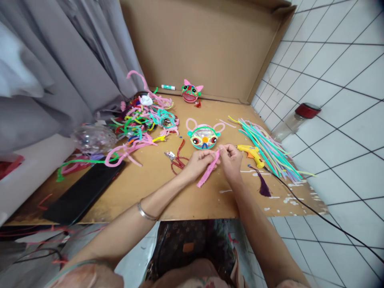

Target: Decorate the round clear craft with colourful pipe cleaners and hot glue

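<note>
Between my two hands is a flat pink strip (207, 174), like a few pipe cleaners laid side by side; its lower end hangs down to the left. My left hand (201, 162) pinches it from the left. At its upper end, the fingertips of my right hand (231, 159) are closed on it. Just beyond them lies a half-made animal face (205, 137) of pipe cleaners, with pink loop ears, red-and-black eyes and an orange nose. Red-handled scissors (177, 161) rest left of my left hand. A yellow glue gun (252, 154) lies right of my right hand.
A tangled heap of coloured pipe cleaners (150, 120) covers the left. Straight pipe cleaners (270, 148) lie right, by a purple tassel (264, 186). A finished face (191, 93) and a glue stick (168, 87) stand at the back cardboard (204, 48). A black slab (84, 192) lies front left.
</note>
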{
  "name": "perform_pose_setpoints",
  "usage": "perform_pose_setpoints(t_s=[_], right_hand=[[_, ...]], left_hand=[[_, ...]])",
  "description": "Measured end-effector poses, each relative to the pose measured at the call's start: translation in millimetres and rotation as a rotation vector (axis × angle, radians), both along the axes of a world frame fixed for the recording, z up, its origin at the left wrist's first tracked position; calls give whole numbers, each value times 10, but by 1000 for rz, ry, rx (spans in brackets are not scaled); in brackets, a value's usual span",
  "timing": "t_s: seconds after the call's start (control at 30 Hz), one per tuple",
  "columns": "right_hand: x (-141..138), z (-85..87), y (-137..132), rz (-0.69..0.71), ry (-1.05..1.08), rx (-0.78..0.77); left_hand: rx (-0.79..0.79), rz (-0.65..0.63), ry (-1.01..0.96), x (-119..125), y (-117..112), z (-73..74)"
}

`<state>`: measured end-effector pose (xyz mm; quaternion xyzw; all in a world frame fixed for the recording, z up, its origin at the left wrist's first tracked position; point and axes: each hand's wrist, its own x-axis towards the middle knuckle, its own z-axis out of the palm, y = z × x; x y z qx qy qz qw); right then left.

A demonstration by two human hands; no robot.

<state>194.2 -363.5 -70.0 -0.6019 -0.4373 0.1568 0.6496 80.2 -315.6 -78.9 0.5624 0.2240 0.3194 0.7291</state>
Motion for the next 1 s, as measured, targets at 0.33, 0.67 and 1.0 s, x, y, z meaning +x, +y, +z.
perform_pose_setpoints(t_s=[0.33, 0.67, 1.0], right_hand=[[-37, 11, -14, 5, -3, 14], [-26, 1, -10, -9, -12, 22], [-25, -4, -5, 9, -2, 27]], left_hand=[[451, 49, 233, -81, -52, 104], [443, 37, 221, -64, -36, 49], [376, 27, 174, -43, 0, -28]])
